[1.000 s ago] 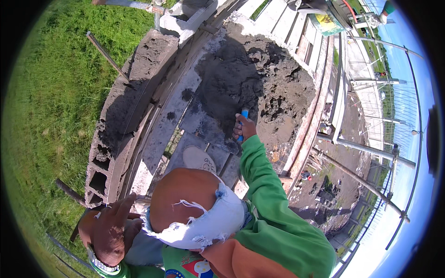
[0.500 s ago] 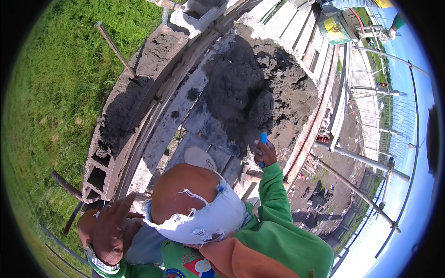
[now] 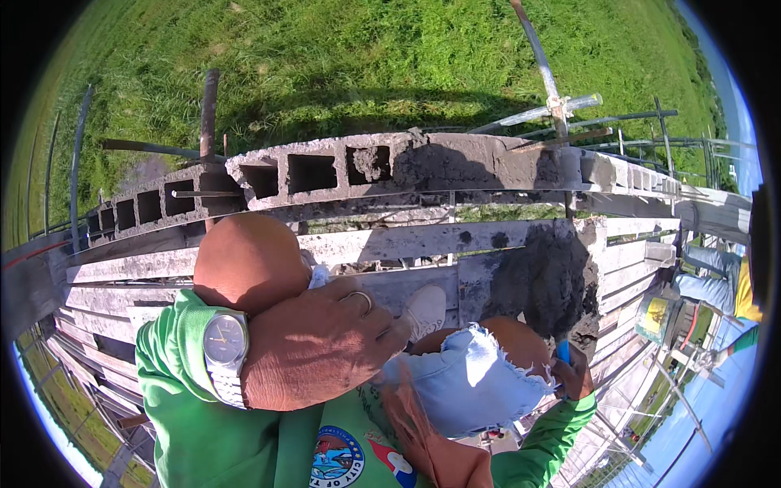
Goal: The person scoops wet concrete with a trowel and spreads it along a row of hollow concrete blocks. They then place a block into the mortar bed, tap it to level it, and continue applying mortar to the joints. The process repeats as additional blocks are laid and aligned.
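Observation:
My left hand (image 3: 325, 346) is close to the view, across my bare knee (image 3: 248, 256). Its fingers are bent and pressed together, and their tips are hidden, so I cannot make out what they hold, if anything. Low on the right, my right hand (image 3: 576, 374) is closed around the blue handle of a trowel (image 3: 563, 350); its blade does not show. Just beyond that hand lies a heap of wet grey mortar (image 3: 541, 276) on a board. Ahead runs a curved wall of hollow concrete blocks (image 3: 313, 173), with some cells open and others to the right covered with mortar.
Whitened planks (image 3: 382, 244) form the scaffold floor between me and the wall. Metal poles (image 3: 537, 61) rise past the wall over the grass (image 3: 350, 65). At the right, a person in a yellow top (image 3: 747, 285) is near a bucket (image 3: 656, 317).
My view has swung left, bringing the block wall across the front and the mortar heap to the right. My left hand has come up and inward. The trowel's handle stays in my right hand.

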Action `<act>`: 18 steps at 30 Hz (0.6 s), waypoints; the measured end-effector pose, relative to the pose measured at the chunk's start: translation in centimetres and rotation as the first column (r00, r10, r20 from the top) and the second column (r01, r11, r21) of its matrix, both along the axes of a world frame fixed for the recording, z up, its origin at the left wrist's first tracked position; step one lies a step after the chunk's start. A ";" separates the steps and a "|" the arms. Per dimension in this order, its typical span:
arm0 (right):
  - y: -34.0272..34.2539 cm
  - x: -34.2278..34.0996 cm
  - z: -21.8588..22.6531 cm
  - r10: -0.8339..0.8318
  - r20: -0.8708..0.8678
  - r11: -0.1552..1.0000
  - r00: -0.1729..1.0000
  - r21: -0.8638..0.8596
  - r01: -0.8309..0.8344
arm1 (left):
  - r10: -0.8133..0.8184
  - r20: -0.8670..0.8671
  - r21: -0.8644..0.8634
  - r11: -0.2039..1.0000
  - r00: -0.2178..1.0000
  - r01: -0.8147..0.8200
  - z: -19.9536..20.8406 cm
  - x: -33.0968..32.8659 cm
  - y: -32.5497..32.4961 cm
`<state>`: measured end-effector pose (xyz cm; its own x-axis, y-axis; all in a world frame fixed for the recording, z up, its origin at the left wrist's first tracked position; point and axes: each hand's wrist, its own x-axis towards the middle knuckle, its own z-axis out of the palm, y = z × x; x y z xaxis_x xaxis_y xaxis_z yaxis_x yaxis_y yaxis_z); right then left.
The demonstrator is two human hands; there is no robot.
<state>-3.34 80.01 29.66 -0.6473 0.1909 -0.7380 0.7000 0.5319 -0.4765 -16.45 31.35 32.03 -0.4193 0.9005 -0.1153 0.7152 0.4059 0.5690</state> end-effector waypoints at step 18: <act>-14.7 -22.7 -13.1 0.804 -0.388 0.580 0.451 0.683 -0.445 | 0.130 -0.106 0.040 0.991 0.986 -0.127 3.3 6.1 -7.6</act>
<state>-26.03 65.27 16.57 -0.9478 -0.3098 -0.0750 -0.2896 0.9352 -0.2036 -10.33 23.71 35.31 -0.5403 0.8408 -0.0345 0.7161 0.4809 0.5059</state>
